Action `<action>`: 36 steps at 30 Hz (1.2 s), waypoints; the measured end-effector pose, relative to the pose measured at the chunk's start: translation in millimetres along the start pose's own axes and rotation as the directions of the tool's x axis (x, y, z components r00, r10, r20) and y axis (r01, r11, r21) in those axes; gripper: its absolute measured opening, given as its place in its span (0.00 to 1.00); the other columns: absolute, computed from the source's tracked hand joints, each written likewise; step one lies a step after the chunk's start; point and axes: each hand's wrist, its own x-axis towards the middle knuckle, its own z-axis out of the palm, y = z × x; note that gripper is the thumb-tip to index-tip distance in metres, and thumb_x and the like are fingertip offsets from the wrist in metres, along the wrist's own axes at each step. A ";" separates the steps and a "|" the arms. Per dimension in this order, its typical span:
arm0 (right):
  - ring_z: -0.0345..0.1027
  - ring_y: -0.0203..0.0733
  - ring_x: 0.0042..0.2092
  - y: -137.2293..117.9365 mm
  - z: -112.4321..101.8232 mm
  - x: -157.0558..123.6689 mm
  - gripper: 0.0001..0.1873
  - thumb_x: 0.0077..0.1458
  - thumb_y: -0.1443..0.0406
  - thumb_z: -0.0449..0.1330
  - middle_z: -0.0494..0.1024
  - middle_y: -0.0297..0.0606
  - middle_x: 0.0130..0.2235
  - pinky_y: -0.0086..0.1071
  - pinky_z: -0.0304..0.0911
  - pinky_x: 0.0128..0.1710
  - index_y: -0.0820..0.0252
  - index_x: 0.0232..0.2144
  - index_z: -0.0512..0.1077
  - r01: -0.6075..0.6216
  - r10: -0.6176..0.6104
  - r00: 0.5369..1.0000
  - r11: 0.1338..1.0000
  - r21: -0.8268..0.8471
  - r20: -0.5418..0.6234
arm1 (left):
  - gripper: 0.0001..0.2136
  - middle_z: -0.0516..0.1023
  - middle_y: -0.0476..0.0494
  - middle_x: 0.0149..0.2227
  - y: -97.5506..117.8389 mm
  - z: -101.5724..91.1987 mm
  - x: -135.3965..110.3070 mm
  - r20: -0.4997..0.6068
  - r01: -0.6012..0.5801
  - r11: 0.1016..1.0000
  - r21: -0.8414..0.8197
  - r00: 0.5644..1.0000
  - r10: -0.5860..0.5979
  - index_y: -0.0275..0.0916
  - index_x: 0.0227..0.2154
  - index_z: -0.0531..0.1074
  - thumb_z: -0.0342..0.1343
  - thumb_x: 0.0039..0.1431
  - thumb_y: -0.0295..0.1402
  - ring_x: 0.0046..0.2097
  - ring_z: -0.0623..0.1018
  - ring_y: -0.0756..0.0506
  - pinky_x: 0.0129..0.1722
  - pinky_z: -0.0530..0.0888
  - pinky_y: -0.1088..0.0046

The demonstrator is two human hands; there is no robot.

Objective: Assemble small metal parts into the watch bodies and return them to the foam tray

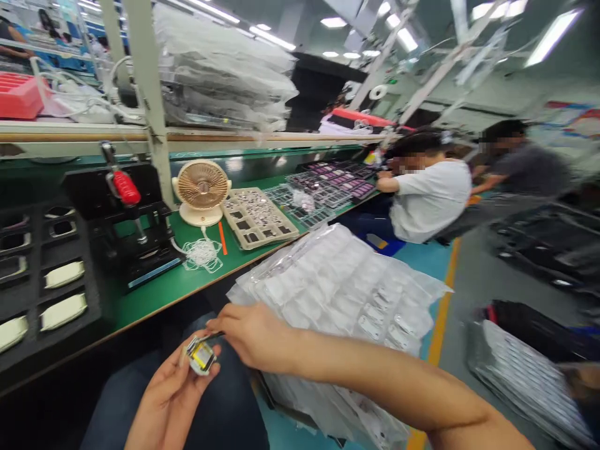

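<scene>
1. Hands numbered two. The left hand [169,400] lay palm up, its fingers curled around and pinching a round silver-rimmed module [201,354], which sat just above the person's lap and showed a yellow rectangular patch on its face.
2. The right hand [253,334] was pressed together in a pinch around one thin dark tool [216,335], whose tip reached the module's rim. The view was too small and blurred to tell whether the tool was tweezers or a probe.
3. One large heap of clear plastic sleeves [337,294], with glossy, creased pockets holding pale items, lay just beyond the right forearm.
4. One green workbench [154,294] bore one ribbed, copper-coloured desk fan [201,187], one beige compartment tray [260,219], and one black press fixture [126,187] with a red handle.
5. One black foam tray [42,281] held three white oval pads in its cutouts.
6. Two co-workers sat farther along the bench, one in a white shirt [429,200] and one in a grey shirt [525,169].
</scene>
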 end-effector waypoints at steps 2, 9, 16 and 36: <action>0.79 0.45 0.48 -4.1 -1.5 1.7 0.15 0.70 0.66 0.56 0.84 0.44 0.49 0.37 0.72 0.49 0.58 0.53 0.78 -0.063 0.099 0.989 0.955 0.291 -0.111 | 0.18 0.83 0.31 0.57 3.5 8.1 -0.6 0.012 -0.072 0.996 -0.054 0.997 0.073 0.37 0.49 0.84 0.73 0.55 0.31 0.60 0.79 0.24 0.57 0.80 0.47; 0.77 0.43 0.45 -44.9 5.6 7.3 0.14 0.66 0.54 0.65 0.83 0.38 0.39 0.38 0.69 0.52 0.57 0.44 0.76 -0.232 0.311 0.941 0.305 0.924 0.134 | 0.17 0.81 0.33 0.58 9.1 18.8 -2.5 0.022 -0.338 0.941 -0.028 0.941 0.339 0.39 0.51 0.82 0.71 0.59 0.33 0.63 0.78 0.29 0.62 0.76 0.53; 0.76 0.41 0.43 -47.4 26.1 12.2 0.19 0.60 0.52 0.72 0.82 0.35 0.37 0.37 0.67 0.50 0.57 0.40 0.69 -0.256 0.364 0.910 0.113 0.960 0.199 | 0.21 0.81 0.32 0.59 1.2 13.0 -9.3 0.036 -0.403 0.914 0.042 0.915 0.402 0.42 0.51 0.81 0.75 0.54 0.33 0.65 0.74 0.28 0.59 0.77 0.56; 0.47 0.27 0.21 -43.4 32.7 13.8 0.24 0.57 0.49 0.72 0.82 0.32 0.32 0.25 0.42 0.19 0.56 0.39 0.66 -0.303 0.372 0.891 0.056 0.951 0.262 | 0.17 0.81 0.41 0.55 -2.5 6.5 -5.0 0.033 -0.547 0.833 0.081 0.837 0.546 0.45 0.43 0.81 0.77 0.51 0.29 0.65 0.75 0.26 0.61 0.75 0.50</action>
